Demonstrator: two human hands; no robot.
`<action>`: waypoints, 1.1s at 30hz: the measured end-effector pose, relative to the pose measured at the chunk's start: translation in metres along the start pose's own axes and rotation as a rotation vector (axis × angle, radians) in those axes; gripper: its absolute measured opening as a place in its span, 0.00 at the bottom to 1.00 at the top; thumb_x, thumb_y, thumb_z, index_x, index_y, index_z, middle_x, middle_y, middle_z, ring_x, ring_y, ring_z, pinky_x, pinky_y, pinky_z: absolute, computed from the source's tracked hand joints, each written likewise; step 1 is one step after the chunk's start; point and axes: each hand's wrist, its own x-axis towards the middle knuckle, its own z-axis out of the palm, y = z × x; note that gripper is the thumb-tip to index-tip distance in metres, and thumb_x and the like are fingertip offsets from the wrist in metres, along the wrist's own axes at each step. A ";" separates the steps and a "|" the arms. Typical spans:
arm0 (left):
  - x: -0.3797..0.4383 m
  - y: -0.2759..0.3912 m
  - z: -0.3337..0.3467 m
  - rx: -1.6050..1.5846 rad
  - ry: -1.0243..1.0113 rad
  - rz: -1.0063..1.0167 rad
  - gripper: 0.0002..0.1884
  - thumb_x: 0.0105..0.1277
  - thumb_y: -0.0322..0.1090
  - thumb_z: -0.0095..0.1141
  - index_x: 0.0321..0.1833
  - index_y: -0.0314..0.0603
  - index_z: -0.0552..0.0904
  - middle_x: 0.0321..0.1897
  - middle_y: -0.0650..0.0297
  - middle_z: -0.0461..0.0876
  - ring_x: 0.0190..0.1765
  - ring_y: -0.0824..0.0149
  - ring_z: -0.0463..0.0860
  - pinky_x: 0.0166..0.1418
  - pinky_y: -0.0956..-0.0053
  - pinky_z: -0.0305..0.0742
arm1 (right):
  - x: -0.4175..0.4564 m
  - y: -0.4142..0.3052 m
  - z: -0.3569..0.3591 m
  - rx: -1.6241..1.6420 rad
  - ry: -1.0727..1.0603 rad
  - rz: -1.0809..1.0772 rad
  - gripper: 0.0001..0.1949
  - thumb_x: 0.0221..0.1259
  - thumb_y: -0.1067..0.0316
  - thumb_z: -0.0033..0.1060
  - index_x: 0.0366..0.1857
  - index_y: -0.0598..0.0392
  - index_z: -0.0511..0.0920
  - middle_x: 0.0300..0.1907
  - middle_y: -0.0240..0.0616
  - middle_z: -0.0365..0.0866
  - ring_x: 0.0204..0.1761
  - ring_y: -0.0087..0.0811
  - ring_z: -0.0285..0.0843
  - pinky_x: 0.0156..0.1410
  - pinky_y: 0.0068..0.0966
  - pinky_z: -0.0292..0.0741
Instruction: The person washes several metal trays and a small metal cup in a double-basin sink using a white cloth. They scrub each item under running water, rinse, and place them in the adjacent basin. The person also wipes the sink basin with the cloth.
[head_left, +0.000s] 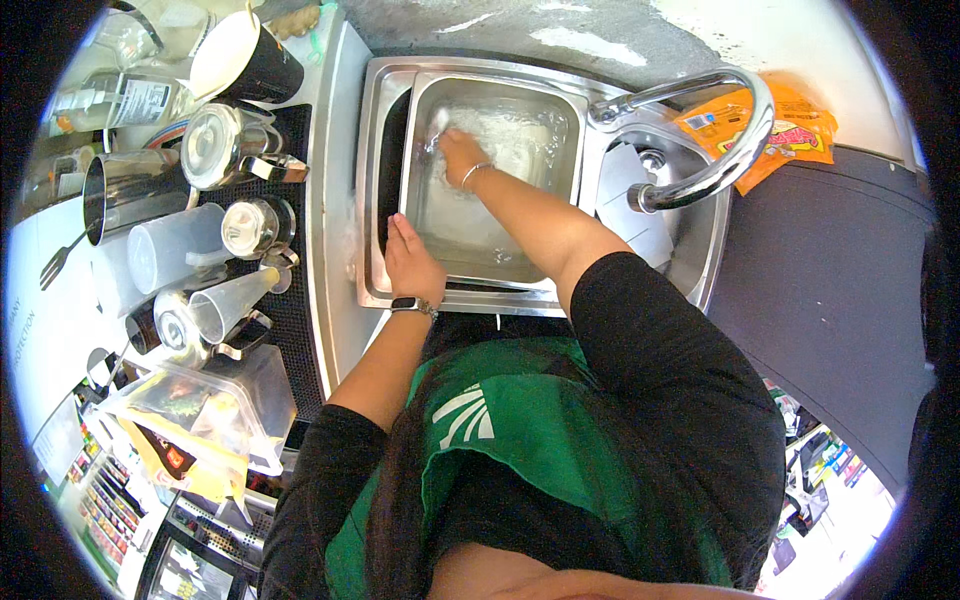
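A rectangular stainless steel pan (581, 142) holding rippling water sits over the left basin of a steel sink (480, 300). My right hand (463, 157), with a thin bracelet at the wrist, reaches into the pan near its upper left part; whether its fingers hold anything is unclear. By the pan's lower left corner, my left hand (412, 259) rests with its fingers close together at the rim; its grip is not plain. The chrome faucet (750, 142) arches over the right basin, where a pale flat sheet or board (634, 210) lies.
Metal pitchers (214, 146), a frosted plastic cup (176, 247) and other vessels stand or lie on a black mat (300, 360) at left. A clear plastic container (262, 382) is below them. An orange packet (795, 112) lies behind the faucet, beside a dark surface (825, 277).
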 end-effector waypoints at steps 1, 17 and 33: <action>0.000 0.000 0.000 0.002 -0.008 -0.003 0.40 0.54 0.21 0.45 0.71 0.26 0.44 0.67 0.36 0.52 0.65 0.41 0.60 0.70 0.56 0.55 | -0.004 0.001 0.002 0.020 -0.030 -0.018 0.22 0.42 0.79 0.54 0.48 0.56 0.73 0.52 0.50 0.70 0.57 0.51 0.67 0.62 0.38 0.66; -0.002 0.003 0.001 -0.030 0.053 0.029 0.36 0.56 0.21 0.42 0.71 0.31 0.49 0.70 0.40 0.48 0.69 0.40 0.55 0.71 0.54 0.52 | -0.088 -0.047 0.004 0.025 -0.707 -0.303 0.25 0.43 0.77 0.58 0.53 0.52 0.75 0.53 0.46 0.75 0.56 0.49 0.72 0.61 0.35 0.69; -0.002 0.010 -0.008 0.125 -0.055 0.107 0.25 0.56 0.33 0.52 0.60 0.41 0.74 0.74 0.57 0.48 0.72 0.44 0.50 0.71 0.47 0.50 | -0.124 0.002 -0.043 -0.576 -1.210 -0.022 0.19 0.54 0.64 0.55 0.51 0.52 0.79 0.53 0.44 0.77 0.56 0.43 0.75 0.53 0.42 0.72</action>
